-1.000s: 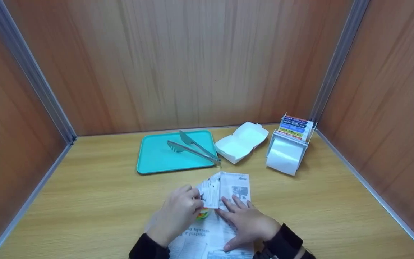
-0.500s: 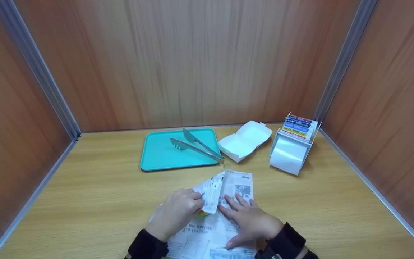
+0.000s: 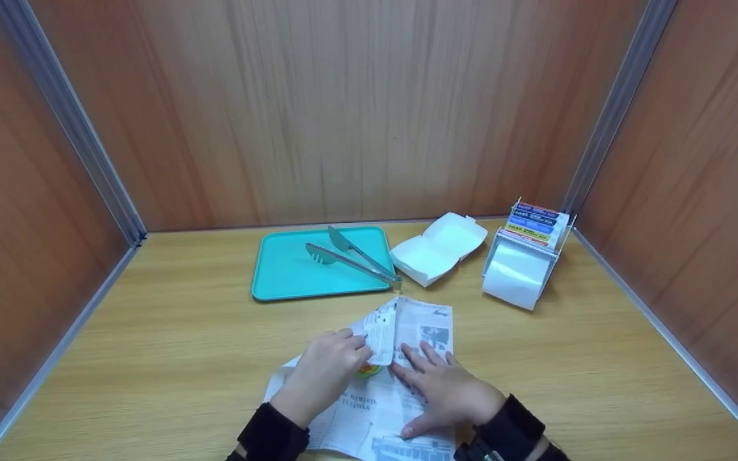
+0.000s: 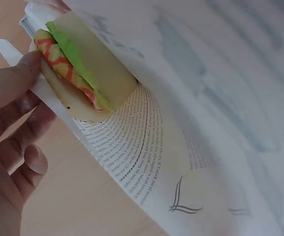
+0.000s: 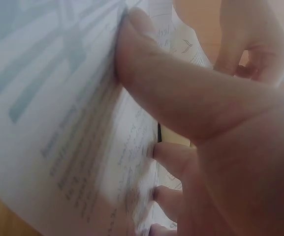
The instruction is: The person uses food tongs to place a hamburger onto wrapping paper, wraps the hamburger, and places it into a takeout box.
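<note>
**Left hand pinching printed paper around a filled bun, right hand pressing flat**

The left hand [image 3: 324, 371] is pinching the edge of the printed paper [image 3: 350, 426]; in the left wrist view its thumb is touching the filled bun [image 4: 72, 73], while the other fingers are bending behind the sheet. The filled bun is lying within the folded paper, its green leaf [image 4: 72, 51] and red-striped yellow filling [image 4: 60, 64] showing at the open side. In the head view only a small coloured part is peeping out beside the left hand, under a flap [image 3: 378, 339]. The right hand [image 3: 442, 387] is pressing the paper to the right of that flap, its fingers spreading and its thumb pointing away from them. Dark cuffs [image 3: 273, 435] are covering both wrists.

Beyond the paper, metal tongs [image 3: 356, 264] are lying across a turquoise tray [image 3: 292, 282], their joined end overhanging its near right corner. Just beside it, a white box [image 3: 439, 246] is lying open. Farther right, a roll dispenser [image 3: 523, 259] with coloured labels [image 3: 535, 224] is standing on the wood-grained surface [image 3: 170, 346].
</note>
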Action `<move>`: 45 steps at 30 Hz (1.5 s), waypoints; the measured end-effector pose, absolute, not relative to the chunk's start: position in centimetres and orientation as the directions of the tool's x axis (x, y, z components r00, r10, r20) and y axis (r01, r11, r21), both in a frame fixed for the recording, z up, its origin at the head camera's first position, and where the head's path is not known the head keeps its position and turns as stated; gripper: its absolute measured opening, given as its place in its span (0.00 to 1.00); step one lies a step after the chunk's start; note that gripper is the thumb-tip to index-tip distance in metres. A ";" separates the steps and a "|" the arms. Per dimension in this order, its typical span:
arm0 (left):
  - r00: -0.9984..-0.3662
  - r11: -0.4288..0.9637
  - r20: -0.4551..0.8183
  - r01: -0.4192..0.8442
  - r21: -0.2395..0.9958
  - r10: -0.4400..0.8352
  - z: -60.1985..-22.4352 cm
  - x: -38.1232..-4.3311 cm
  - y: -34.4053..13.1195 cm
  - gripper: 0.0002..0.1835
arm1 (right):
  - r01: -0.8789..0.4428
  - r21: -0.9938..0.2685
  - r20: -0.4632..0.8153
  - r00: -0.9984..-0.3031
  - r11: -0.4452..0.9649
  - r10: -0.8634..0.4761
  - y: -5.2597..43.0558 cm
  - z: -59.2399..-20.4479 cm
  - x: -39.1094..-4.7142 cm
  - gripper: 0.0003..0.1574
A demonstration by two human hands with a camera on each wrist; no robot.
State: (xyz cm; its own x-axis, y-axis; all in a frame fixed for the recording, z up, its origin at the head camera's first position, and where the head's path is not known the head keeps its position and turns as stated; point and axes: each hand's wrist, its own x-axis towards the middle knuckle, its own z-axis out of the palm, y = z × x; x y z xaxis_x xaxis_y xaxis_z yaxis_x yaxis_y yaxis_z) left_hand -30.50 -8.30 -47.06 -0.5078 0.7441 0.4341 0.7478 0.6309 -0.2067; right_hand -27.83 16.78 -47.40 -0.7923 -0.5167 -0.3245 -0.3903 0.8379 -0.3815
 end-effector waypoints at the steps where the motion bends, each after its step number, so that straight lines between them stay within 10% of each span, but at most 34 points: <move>1: -0.509 0.629 0.431 0.751 -0.200 0.745 -47.0 -30.5 -8.4 0.07 | -0.391 -0.383 -0.323 -0.792 0.837 -0.518 16.8 -47.4 -27.8 0.67; 10: -0.511 0.603 0.367 0.771 -0.204 0.777 -46.3 -30.4 -9.0 0.10 | -0.395 -0.382 -0.322 -0.791 0.836 -0.521 16.3 -47.1 -27.8 0.68; 19: -0.646 0.679 0.416 0.729 0.086 0.640 -45.6 -31.2 -8.0 0.08 | -0.389 -0.384 -0.320 -0.794 0.837 -0.516 16.4 -47.0 -27.9 0.68; 45: -0.785 0.807 0.412 0.565 0.169 0.463 -47.2 -31.9 -5.9 0.18 | -0.419 -0.379 -0.399 -0.730 0.825 -0.555 16.9 -46.5 -27.1 0.72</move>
State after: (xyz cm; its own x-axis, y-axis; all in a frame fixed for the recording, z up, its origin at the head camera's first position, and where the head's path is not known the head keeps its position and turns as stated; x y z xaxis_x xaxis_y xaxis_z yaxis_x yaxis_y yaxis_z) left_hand -31.88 -5.93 -47.22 -0.7846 0.4629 0.4125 0.5654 0.8072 0.1695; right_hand -27.14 16.88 -46.51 -0.7300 -0.5549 -0.3990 -0.4194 0.8247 -0.3795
